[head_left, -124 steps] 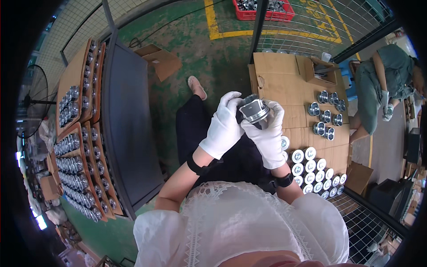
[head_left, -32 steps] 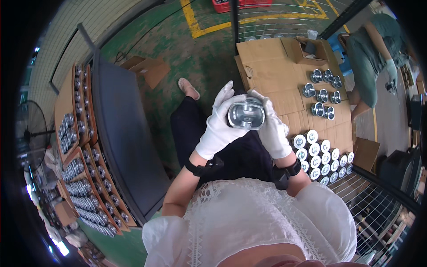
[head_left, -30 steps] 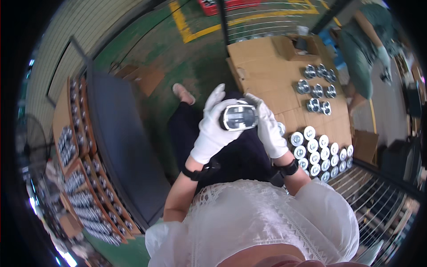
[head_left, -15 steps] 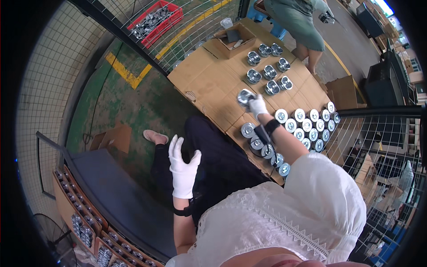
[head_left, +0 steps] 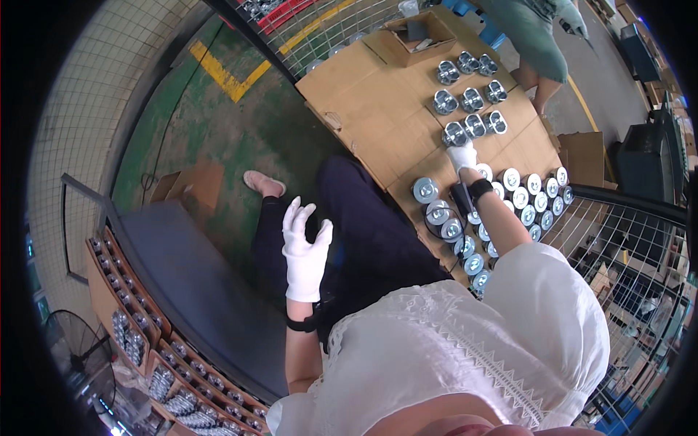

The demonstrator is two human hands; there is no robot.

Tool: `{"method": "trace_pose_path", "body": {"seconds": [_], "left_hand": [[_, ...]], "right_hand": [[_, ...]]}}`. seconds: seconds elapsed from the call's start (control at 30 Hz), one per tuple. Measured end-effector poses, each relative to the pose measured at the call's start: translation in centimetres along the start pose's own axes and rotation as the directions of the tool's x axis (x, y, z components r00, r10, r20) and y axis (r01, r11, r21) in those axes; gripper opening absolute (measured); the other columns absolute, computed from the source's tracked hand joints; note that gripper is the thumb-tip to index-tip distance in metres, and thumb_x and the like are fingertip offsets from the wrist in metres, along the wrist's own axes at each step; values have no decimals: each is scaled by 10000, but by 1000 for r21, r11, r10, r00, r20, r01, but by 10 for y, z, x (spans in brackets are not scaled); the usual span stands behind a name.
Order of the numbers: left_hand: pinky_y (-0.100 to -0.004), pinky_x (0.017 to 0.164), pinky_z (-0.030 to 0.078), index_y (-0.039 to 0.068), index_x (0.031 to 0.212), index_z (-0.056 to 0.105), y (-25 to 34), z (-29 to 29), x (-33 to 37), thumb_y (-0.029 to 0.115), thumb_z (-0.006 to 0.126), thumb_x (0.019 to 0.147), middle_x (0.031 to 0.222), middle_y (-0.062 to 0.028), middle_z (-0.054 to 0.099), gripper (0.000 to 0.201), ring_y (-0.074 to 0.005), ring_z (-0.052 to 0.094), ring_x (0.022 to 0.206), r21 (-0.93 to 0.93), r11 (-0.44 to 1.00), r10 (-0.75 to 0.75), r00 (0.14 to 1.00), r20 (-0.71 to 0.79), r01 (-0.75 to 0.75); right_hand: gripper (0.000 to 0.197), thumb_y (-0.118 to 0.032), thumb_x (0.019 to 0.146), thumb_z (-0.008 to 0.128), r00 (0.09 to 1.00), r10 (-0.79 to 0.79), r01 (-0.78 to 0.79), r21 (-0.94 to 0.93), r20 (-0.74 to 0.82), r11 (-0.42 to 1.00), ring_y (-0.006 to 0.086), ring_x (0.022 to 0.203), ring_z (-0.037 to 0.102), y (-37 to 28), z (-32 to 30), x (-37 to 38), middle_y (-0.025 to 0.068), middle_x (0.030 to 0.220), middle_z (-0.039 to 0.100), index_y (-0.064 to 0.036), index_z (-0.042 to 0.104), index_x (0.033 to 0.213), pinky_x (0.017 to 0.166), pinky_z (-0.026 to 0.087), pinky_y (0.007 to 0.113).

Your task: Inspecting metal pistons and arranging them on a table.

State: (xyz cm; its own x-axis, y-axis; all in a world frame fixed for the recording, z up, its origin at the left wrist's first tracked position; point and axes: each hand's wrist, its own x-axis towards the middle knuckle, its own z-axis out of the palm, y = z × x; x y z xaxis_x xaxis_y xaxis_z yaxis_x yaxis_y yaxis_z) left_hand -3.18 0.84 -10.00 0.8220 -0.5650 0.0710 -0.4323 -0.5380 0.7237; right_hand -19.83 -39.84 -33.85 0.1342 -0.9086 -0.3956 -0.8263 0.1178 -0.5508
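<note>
My right hand [head_left: 462, 155], in a white glove, grips a shiny metal piston [head_left: 455, 133] by its near side. This piston stands at the left end of the closest row of pistons on the cardboard-covered table [head_left: 392, 138]. Several more pistons [head_left: 471, 99] stand beyond it, open side up. Nearer to me, a second group of pistons [head_left: 511, 179] shows flat round tops, partly hidden by my right forearm. Also gloved in white, my left hand [head_left: 305, 254] is raised over my lap, fingers apart and holding nothing.
An open cardboard box [head_left: 418, 43] sits at the table's far end. Wire mesh panels [head_left: 618, 247] flank the table. Cartons of metal parts [head_left: 127, 291] stand at lower left, near a fan [head_left: 76, 356]. Another person [head_left: 531, 36] is beyond the table. A carton [head_left: 193, 185] lies on the floor.
My right hand has carried the piston rightward and set it at the end of the row. My left hand stays raised and open. The view has shifted.
</note>
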Motion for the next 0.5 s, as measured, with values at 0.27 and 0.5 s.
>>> {"method": "trace_pose_path", "body": {"seconds": [0.27,0.5], "left_hand": [[-419,1016,538,71,1249,645,10,4,-5,141,772,882,1461,-194,523,394,-356,590,1287,-33,999,35,998,51,-33],[-397,1047,515,73,1257,665,10,12,-21,157,789,885,1476,-135,535,401,-307,586,1309,-136,989,-42,993,108,57]], "right_hand": [[699,-191,844,734,751,-506,653,-364,425,664,495,1337,466,9,11,-156,265,1474,450,-132,432,1472,1060,479,511],[778,-80,831,695,769,-465,630,-403,438,663,456,1235,527,-26,17,-155,234,1365,513,-139,357,1529,1013,502,512]]}}
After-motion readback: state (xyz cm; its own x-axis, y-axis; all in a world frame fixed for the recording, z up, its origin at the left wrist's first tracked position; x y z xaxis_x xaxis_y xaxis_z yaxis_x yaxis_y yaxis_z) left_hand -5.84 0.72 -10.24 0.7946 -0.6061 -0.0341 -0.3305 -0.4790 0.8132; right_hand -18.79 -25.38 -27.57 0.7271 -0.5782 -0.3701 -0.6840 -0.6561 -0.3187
